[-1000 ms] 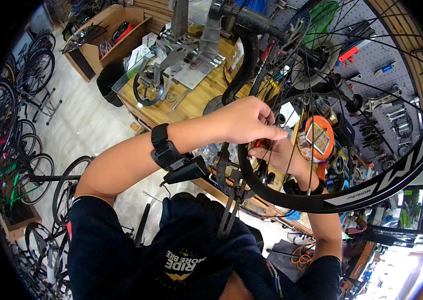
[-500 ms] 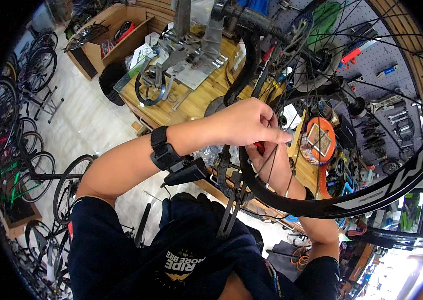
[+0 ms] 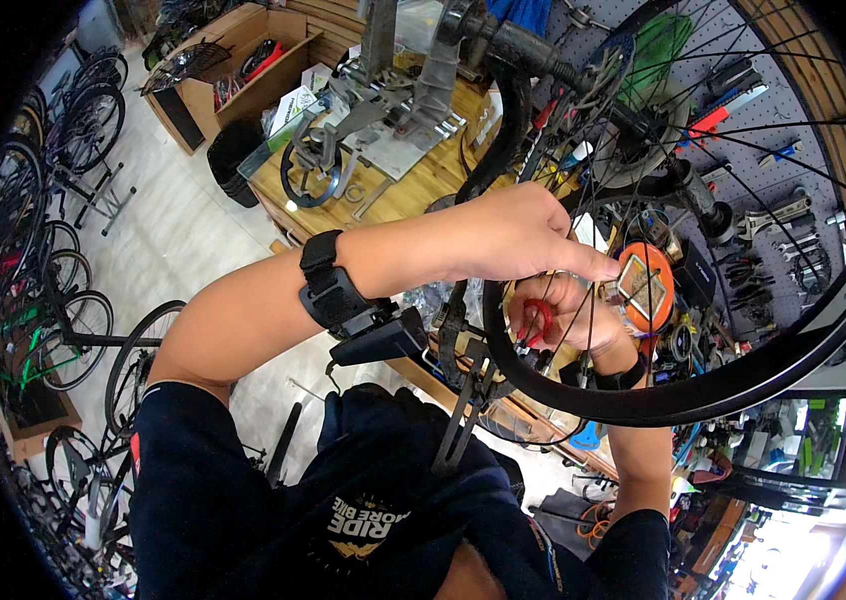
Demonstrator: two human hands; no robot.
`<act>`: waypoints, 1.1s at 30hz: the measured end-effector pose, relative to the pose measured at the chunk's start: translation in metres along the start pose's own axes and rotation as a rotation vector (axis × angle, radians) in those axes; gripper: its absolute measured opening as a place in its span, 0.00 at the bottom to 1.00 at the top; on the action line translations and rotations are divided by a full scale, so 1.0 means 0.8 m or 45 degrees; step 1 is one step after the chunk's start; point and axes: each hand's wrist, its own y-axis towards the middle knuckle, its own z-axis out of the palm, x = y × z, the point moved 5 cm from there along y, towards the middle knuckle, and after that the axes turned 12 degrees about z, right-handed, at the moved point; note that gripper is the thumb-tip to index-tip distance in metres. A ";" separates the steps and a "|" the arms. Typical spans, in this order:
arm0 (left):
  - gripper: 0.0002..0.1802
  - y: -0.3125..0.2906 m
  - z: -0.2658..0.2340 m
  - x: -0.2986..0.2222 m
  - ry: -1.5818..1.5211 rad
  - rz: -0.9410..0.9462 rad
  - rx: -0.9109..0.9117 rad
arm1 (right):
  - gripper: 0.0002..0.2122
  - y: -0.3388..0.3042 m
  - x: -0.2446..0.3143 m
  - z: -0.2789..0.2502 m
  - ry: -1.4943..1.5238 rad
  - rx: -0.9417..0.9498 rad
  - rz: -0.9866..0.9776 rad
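A black-rimmed bicycle wheel (image 3: 633, 408) is mounted upright in a dark metal truing stand (image 3: 510, 110), its thin spokes crossing in front of my hands. My left hand (image 3: 533, 232) reaches in from the left among the spokes. Its fingers are curled, with the thumb stretched out beside a spoke; what they pinch, if anything, is hidden. Just below it, inside the rim, my right hand (image 3: 571, 305) is closed around a small red ring-shaped spoke wrench (image 3: 535, 322). The wrench is close to the rim's inner edge.
Beyond the spokes, an orange round dish (image 3: 661, 262) stands on the wooden bench (image 3: 273, 185). A metal fixture (image 3: 393, 130) is at the bench's far left. Tools hang on a grey pegboard (image 3: 773, 110). Parked bicycles (image 3: 68, 330) line the left side.
The wheel has turned, carrying the pale rim marking up along the right. My left hand has shifted slightly right. My right hand has turned, and the red wrench shows more fully.
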 end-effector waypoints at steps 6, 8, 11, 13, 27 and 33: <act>0.25 0.000 0.006 0.021 -0.052 0.076 -0.045 | 0.09 -0.011 0.014 0.028 -0.082 -0.689 -0.090; 0.28 -0.001 0.008 0.025 -0.032 0.097 -0.046 | 0.10 -0.007 0.005 0.027 -0.299 -0.889 -0.189; 0.32 0.000 0.006 0.026 -0.004 0.105 -0.035 | 0.09 0.000 -0.001 0.029 -0.427 -1.062 -0.395; 0.32 0.000 0.006 0.027 0.015 0.117 -0.054 | 0.09 0.002 0.003 0.035 -0.477 -1.112 -0.418; 0.26 -0.005 0.007 0.021 -0.007 0.140 -0.029 | 0.10 -0.059 0.020 -0.005 -0.005 -1.160 -0.011; 0.29 0.008 0.005 0.049 0.077 0.277 -0.074 | 0.12 -0.056 0.003 0.046 0.244 -0.851 0.057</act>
